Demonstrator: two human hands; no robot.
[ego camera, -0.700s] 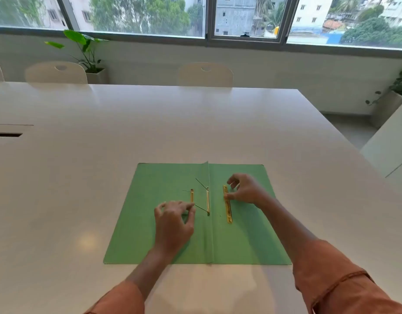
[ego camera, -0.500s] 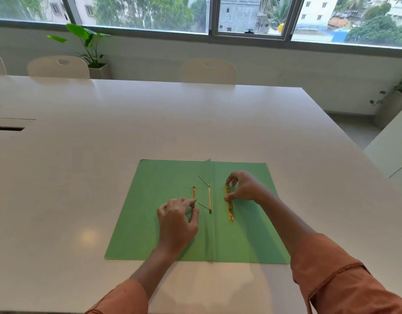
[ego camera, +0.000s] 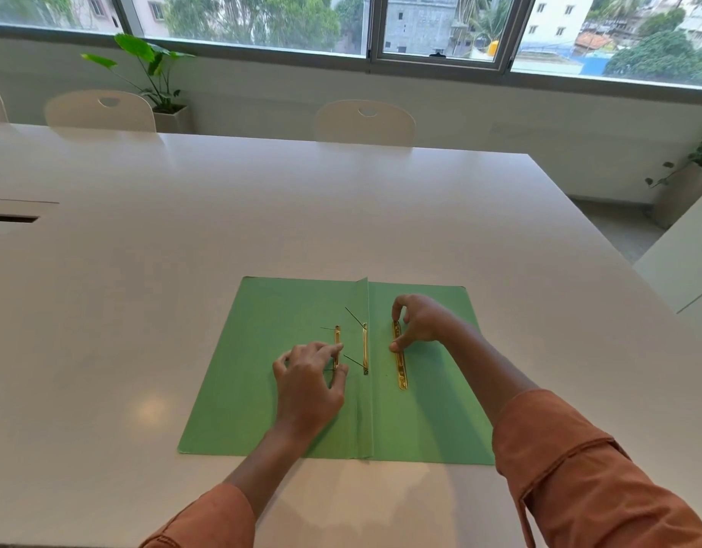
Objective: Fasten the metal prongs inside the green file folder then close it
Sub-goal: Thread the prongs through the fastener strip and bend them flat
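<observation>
Little had moved since the earlier frames: the left hand (ego camera: 307, 383) had crept slightly toward the short brass strip (ego camera: 337, 346) on the left leaf, the right hand (ego camera: 420, 322) held much the same spot, and the view had shifted a touch. The green file folder (ego camera: 262, 389) lay open flat on the white table (ego camera: 143, 270), near edge, spine running near to far. Two thin metal prongs (ego camera: 355, 317) stood up and slanted left from the brass base bar (ego camera: 365, 348) at the spine, not yet bent down. Left-hand fingertips were pinched on or at the near end of the short strip; contact looked likely, can't confirm a firm grip. Right thumb and forefinger were closed on the far part of the long brass bar (ego camera: 399, 355) lying on the right leaf. Step in hand: picking up the compressor pieces, fastening not started. Next move probably needs the bar lifted, its holes threaded over both prongs, prongs folded flat and locked, then the cover closed.
</observation>
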